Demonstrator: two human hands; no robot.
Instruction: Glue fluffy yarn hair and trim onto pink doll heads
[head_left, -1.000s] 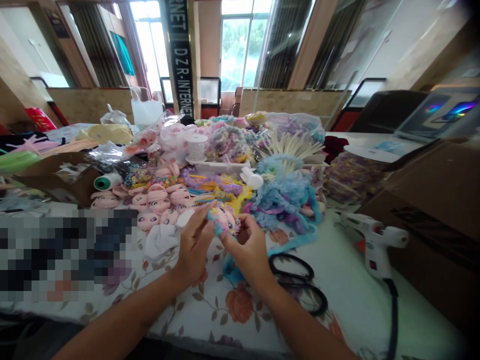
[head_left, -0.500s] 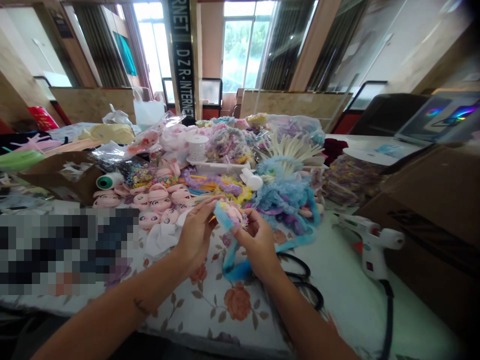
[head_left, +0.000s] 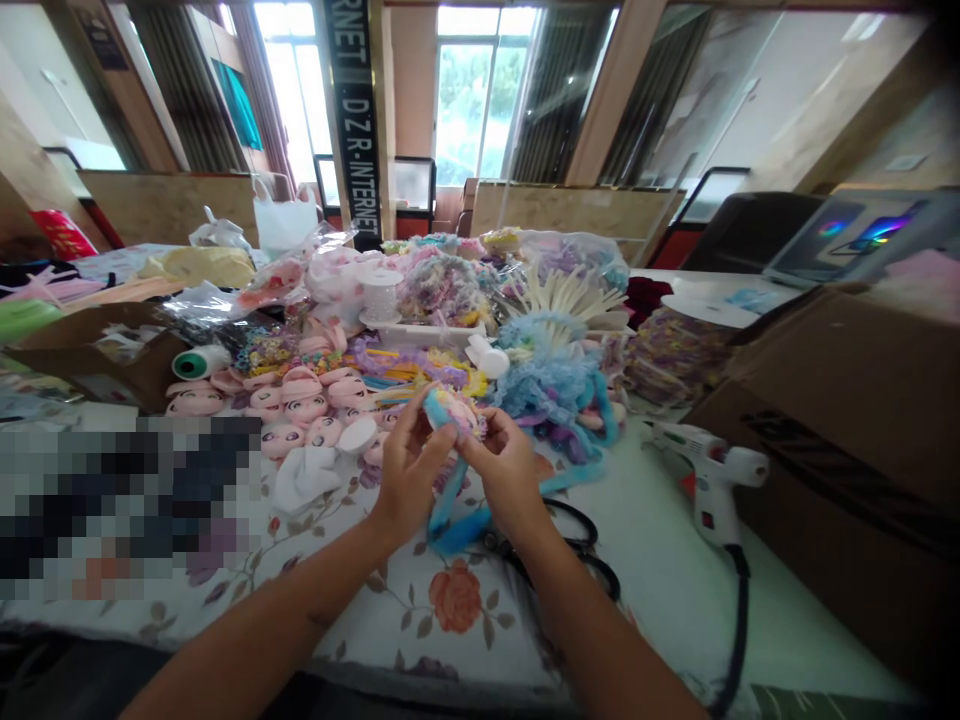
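My left hand (head_left: 409, 470) and my right hand (head_left: 504, 470) meet above the floral tablecloth (head_left: 450, 600), both closed on a small pink doll head (head_left: 459, 410) wrapped in a fuzzy blue strip (head_left: 450, 510). The left fingers pinch the blue strip at the head's left side. The right fingers grip the head from the right and below. The strip hangs down between my wrists and trails onto the cloth. Black scissors (head_left: 581, 550) lie just right of my right forearm.
Several pink doll faces (head_left: 300, 400) lie left of my hands. Behind them rises a heap of blue lace trim (head_left: 551, 385), beads and bags. A white glue gun (head_left: 709, 480) stands at the right by a cardboard box (head_left: 847, 420). A blurred patch covers the left.
My hands have lifted the doll head slightly and turned it. The left fingers now pinch the blue strip against the head. The view has shifted a little to the right.
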